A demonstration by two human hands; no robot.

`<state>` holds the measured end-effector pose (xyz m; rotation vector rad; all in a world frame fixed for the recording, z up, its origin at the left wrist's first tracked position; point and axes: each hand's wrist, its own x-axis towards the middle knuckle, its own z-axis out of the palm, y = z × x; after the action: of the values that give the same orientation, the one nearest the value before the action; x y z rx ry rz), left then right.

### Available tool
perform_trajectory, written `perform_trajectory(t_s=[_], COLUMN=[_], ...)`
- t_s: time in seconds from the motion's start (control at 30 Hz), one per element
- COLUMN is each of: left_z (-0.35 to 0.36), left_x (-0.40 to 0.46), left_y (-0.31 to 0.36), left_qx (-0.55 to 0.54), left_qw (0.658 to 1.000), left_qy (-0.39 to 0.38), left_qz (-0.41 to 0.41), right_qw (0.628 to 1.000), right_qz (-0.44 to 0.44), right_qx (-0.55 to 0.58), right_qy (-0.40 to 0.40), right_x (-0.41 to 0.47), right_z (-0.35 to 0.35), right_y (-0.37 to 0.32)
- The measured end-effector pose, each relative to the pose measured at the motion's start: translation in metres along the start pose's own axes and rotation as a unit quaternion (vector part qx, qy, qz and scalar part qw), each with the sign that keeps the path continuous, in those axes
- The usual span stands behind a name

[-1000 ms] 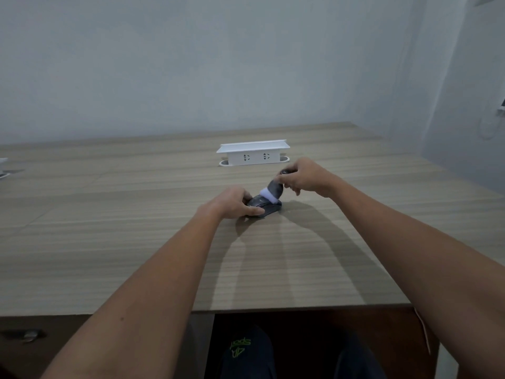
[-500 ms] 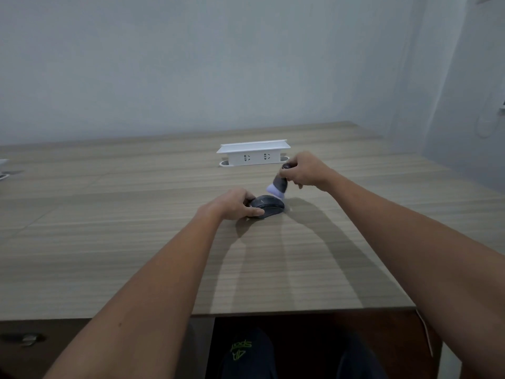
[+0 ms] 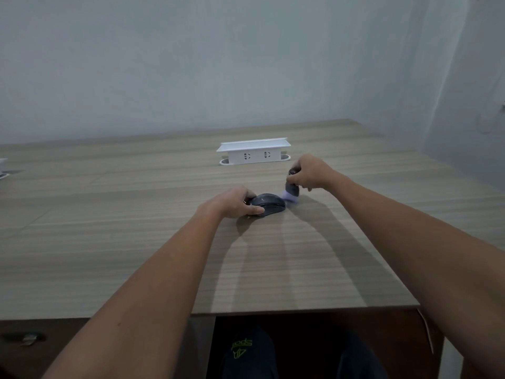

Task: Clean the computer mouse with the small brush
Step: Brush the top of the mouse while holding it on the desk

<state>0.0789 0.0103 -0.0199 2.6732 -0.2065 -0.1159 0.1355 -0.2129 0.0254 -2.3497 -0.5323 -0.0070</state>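
Centre of the frame: we see the dark computer mouse [image 3: 267, 205] flat on the wooden desk [image 3: 136, 255], the left hand [image 3: 232, 205] clasping its left end. Just right of it, the right hand [image 3: 310, 173] pinches the small brush [image 3: 291, 191], pale bristles down at the mouse's right edge. We judge brushing under way; the next stroke calls for a steadied mouse.
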Motion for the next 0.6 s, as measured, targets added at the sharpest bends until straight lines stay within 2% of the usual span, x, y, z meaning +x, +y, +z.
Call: perform_trajectory(t_s=[0.13,0.27,0.3,0.43,0.53,0.6], left_z=[0.001,0.004,0.004,0.005,0.007,0.008], left_x=[-0.001,-0.003,-0.003,-0.004,-0.006,-0.009], left_y=[-0.001,0.001,0.002,0.004,0.004,0.004], left_qx=[-0.001,0.003,0.002,-0.007,-0.028,-0.047], left_qw=[1.0,1.0,0.999,0.998,0.996,0.994], left_qy=[0.012,0.027,0.031,0.053,0.075,0.087], left_qz=[-0.004,-0.002,-0.006,-0.025,-0.032,-0.037], right_qw=[0.993,0.999,0.999,0.991,0.998,0.996], right_qz=[-0.049,-0.037,-0.043,-0.071,-0.06,-0.062], right_qx=[0.106,-0.015,-0.01,0.117,0.016,0.01], right_qy=[-0.012,0.012,0.023,-0.003,0.025,0.057], right_x=[-0.004,-0.005,-0.006,-0.016,-0.014,-0.016], right_z=[-0.001,0.003,0.002,0.005,0.006,0.004], right_y=[0.0,0.006,0.006,0.009,0.017,0.019])
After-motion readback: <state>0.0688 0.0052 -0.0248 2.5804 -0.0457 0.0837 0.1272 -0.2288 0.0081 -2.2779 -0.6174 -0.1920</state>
